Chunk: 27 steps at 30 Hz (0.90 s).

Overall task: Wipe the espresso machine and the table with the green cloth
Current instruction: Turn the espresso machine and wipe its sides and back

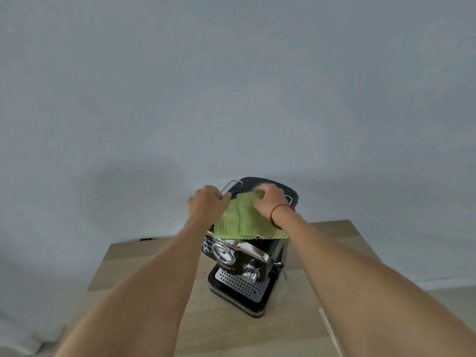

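Note:
A black and chrome espresso machine stands on a light wooden table, its round gauge, knob and perforated drip tray facing me. The green cloth lies spread over the machine's top, its front edge hanging just past the chrome front. My left hand pinches the cloth's far left corner beside the wire rail. My right hand, with a red string around the wrist, grips the cloth's far right edge. The rear part of the machine's top is partly hidden by my hands.
A plain pale wall rises directly behind the machine. The table's left and right edges lie close to the machine. A small dark object sits at the table's back left edge. A steam wand sticks out on the machine's right side.

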Each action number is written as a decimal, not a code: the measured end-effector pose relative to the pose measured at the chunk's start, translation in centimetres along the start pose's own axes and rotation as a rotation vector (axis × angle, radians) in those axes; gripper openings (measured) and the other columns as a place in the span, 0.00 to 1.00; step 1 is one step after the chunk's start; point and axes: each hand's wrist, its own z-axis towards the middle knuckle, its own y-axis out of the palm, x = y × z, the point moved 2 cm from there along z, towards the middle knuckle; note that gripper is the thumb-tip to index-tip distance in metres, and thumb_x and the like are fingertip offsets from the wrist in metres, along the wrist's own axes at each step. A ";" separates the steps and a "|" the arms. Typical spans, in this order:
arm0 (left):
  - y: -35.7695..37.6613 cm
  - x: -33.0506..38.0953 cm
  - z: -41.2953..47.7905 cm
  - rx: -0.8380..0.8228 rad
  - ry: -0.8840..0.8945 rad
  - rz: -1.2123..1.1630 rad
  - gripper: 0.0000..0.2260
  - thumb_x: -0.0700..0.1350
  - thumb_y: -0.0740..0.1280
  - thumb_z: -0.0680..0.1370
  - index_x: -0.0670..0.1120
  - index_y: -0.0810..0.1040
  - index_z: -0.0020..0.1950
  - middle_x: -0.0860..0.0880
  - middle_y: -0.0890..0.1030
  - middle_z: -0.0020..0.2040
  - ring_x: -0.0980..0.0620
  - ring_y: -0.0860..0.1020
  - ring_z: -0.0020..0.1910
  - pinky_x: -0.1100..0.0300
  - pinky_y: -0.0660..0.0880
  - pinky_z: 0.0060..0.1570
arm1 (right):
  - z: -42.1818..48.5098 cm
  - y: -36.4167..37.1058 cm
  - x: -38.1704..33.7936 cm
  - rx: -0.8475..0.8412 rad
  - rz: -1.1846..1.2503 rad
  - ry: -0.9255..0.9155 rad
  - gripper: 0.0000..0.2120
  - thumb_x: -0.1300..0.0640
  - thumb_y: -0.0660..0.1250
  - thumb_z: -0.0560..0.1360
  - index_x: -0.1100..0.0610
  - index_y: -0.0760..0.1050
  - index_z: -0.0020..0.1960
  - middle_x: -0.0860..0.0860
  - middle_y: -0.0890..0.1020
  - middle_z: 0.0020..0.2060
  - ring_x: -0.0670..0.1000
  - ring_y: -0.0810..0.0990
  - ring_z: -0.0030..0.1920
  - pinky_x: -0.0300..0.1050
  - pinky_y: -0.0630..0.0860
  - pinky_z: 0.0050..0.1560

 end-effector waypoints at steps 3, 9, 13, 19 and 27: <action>0.7 0.9 -0.3 -0.153 -0.023 0.171 0.17 0.54 0.66 0.72 0.45 0.66 0.31 0.51 0.71 0.30 0.48 0.73 0.34 0.56 0.70 0.42 | 0.3 0.5 1.0 -0.061 -0.279 0.102 0.18 0.56 0.61 0.76 0.60 0.73 0.64 0.58 0.76 0.62 0.60 0.76 0.61 0.50 0.74 0.59; 0.3 2.0 -0.9 -0.156 -0.030 0.230 0.15 0.54 0.66 0.75 0.43 0.69 0.40 0.49 0.70 0.36 0.46 0.74 0.39 0.57 0.71 0.41 | 0.3 -0.1 0.9 -0.007 -0.372 0.141 0.22 0.54 0.67 0.75 0.61 0.69 0.66 0.59 0.74 0.63 0.59 0.75 0.62 0.49 0.75 0.57; -0.6 2.6 -1.1 -0.180 -0.040 0.305 0.19 0.59 0.66 0.73 0.43 0.72 0.46 0.48 0.73 0.42 0.46 0.75 0.43 0.58 0.70 0.42 | 0.3 0.1 0.5 -0.015 -0.307 0.216 0.19 0.58 0.68 0.73 0.63 0.73 0.62 0.59 0.77 0.60 0.58 0.78 0.59 0.48 0.76 0.54; -0.6 2.8 -1.1 -0.372 -0.137 0.216 0.16 0.53 0.66 0.73 0.44 0.68 0.51 0.47 0.77 0.50 0.45 0.75 0.54 0.49 0.63 0.63 | -0.4 0.2 -0.1 0.020 -0.168 0.299 0.16 0.59 0.66 0.74 0.61 0.73 0.61 0.57 0.79 0.58 0.58 0.78 0.59 0.49 0.75 0.53; -1.9 1.6 -3.9 -0.115 -0.123 -0.046 0.10 0.41 0.55 0.79 0.42 0.67 0.59 0.44 0.75 0.53 0.42 0.75 0.54 0.50 0.70 0.53 | -3.3 0.4 -2.2 0.001 0.207 0.077 0.19 0.48 0.63 0.77 0.60 0.71 0.62 0.56 0.79 0.53 0.57 0.78 0.52 0.43 0.70 0.48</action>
